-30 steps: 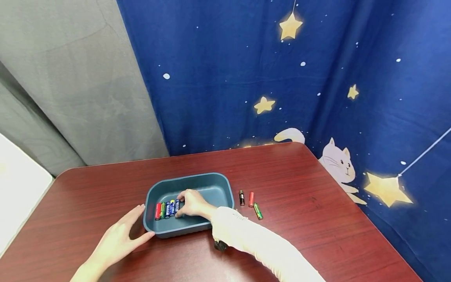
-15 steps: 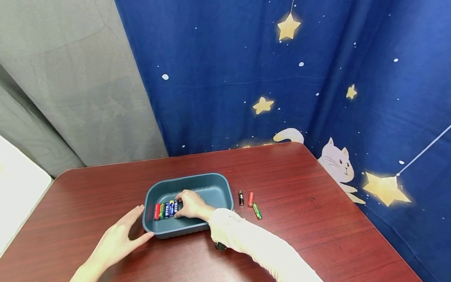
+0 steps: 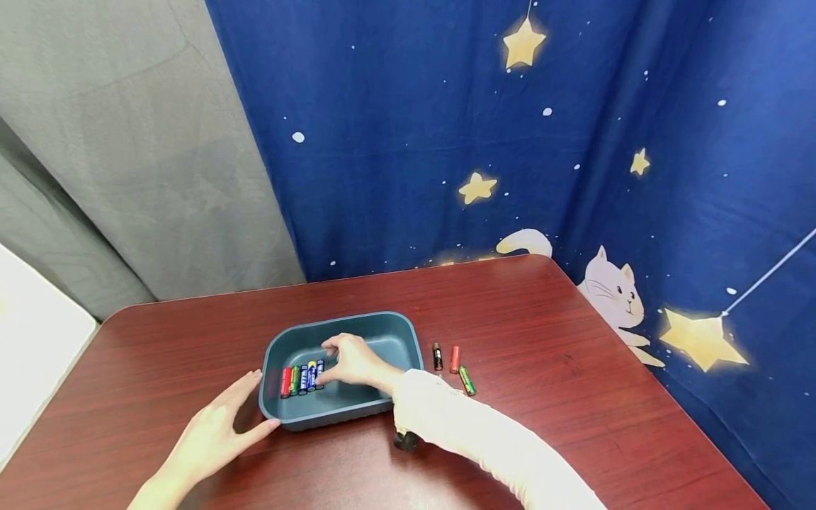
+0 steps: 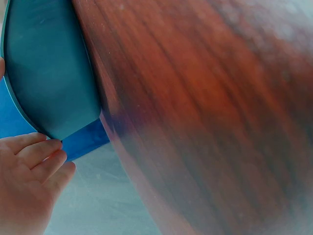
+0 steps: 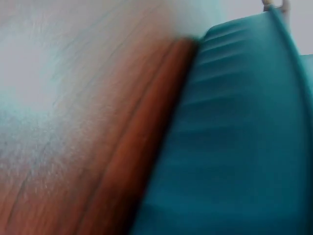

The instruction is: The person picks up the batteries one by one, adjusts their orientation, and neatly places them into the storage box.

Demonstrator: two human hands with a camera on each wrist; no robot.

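Spreading wide around the left end of the blue-green bin (image 3: pixel 382 326), your left hand (image 3: pixel 210 432) touches its rim. Your right hand (image 3: pixel 353 365) is over the inside of the bin, thumb and first finger well apart, with nothing seen held. Side by side near the bin's left end lie a red battery (image 3: pixel 285 383), a green battery (image 3: pixel 295 381) and three blue batteries (image 3: pixel 303 380). Your right thumb is at the last blue one; I cannot tell if it touches. If it bumps that round battery, the row may roll crooked. A hard left push could slide the bin and shake them all. On the table (image 3: pixel 542 340), right of the bin, lie a black battery (image 3: pixel 437 357), a second red battery (image 3: pixel 455 360) and a second green battery (image 3: pixel 467 381). Your sleeve (image 3: pixel 465 425) is near that green one, so a low swing could roll it away.
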